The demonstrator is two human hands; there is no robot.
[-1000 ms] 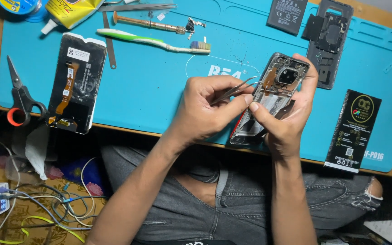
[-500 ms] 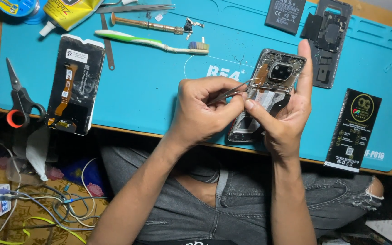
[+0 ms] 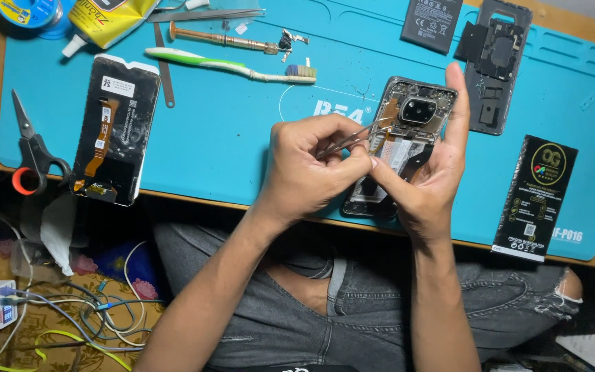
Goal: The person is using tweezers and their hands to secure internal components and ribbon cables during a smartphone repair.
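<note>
An opened phone body (image 3: 411,120), its back cover off and camera module and circuit boards exposed, rests tilted at the near edge of a blue work mat (image 3: 242,138). My right hand (image 3: 428,172) grips this phone body from the right side, index finger stretched up along its edge. My left hand (image 3: 311,165) pinches metal tweezers (image 3: 356,138), whose tips reach into the phone's upper left area next to the camera module.
A detached phone screen (image 3: 115,127) lies face down at the left, scissors (image 3: 29,155) beside it. At the back lie a toothbrush (image 3: 228,65), a screwdriver (image 3: 222,40), a glue tube (image 3: 105,17), a battery (image 3: 432,24) and a black inner frame (image 3: 494,65). A black packet (image 3: 535,196) lies at the right.
The phone body has been tipped a little more upright and the tweezers' tips have moved further in toward the camera module. Both hands keep their hold.
</note>
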